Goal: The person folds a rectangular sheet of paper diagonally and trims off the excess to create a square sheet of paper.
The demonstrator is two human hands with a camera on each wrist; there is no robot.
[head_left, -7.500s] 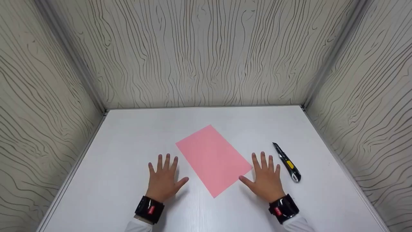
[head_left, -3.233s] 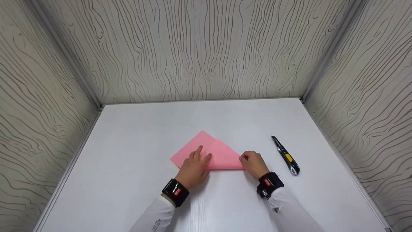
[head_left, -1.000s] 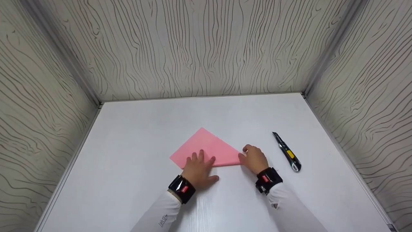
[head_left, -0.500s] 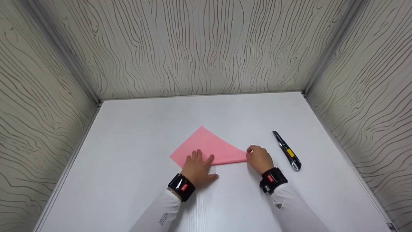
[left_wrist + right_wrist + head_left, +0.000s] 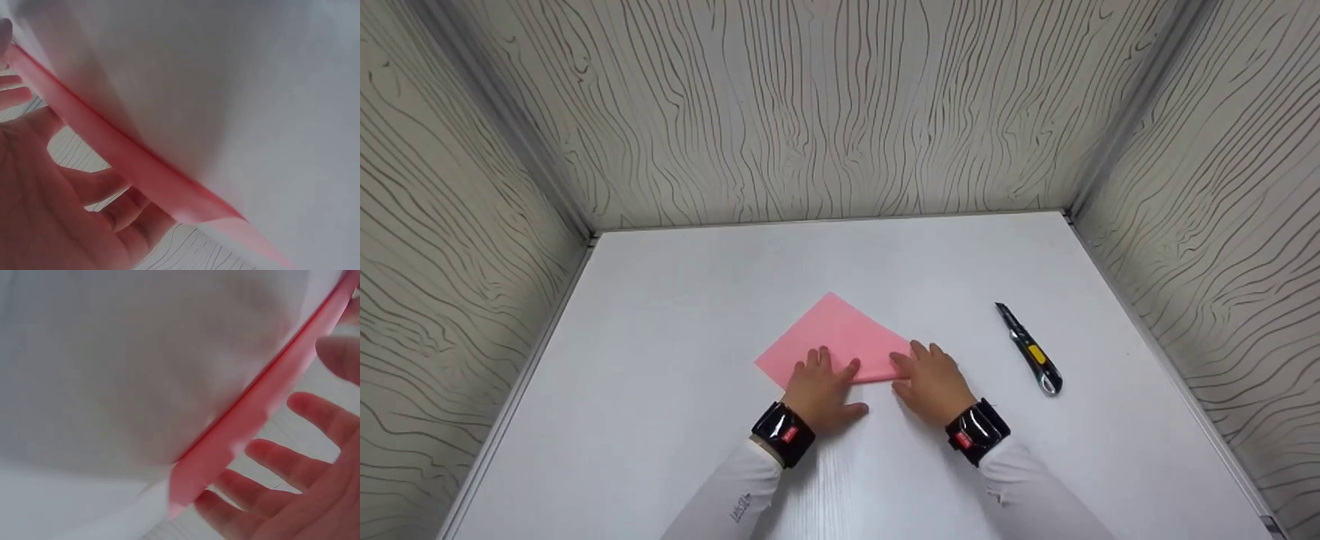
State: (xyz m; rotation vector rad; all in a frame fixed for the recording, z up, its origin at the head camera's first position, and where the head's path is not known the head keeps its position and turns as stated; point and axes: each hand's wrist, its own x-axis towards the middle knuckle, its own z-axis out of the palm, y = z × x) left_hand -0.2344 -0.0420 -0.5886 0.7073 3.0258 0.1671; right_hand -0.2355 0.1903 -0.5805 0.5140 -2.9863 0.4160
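Observation:
A pink sheet of paper point(image 5: 829, 326), folded over along its near side, lies mid-table in the head view. My left hand point(image 5: 819, 397) rests on its lower left part, fingers spread, thumb off the near edge. On the right end, my right hand point(image 5: 936, 386) lays its loosely spread fingers on the paper and hides that corner. The left wrist view shows the folded edge of the paper point(image 5: 124, 154) raised slightly, with fingers of the left hand point(image 5: 50, 197) behind it. In the right wrist view, fingertips of the right hand point(image 5: 315, 478) meet the pink fold point(image 5: 247, 416).
A utility knife point(image 5: 1030, 351), black with a yellow slider, lies to the right of the right hand. The white table point(image 5: 682, 300) is bounded by wood-patterned panels point(image 5: 825, 112) at the back and both sides.
The paper was flat and unfolded at first, then its near side was folded over. My right hand has released its pinch at the right corner and moved left, spreading its fingers on the paper.

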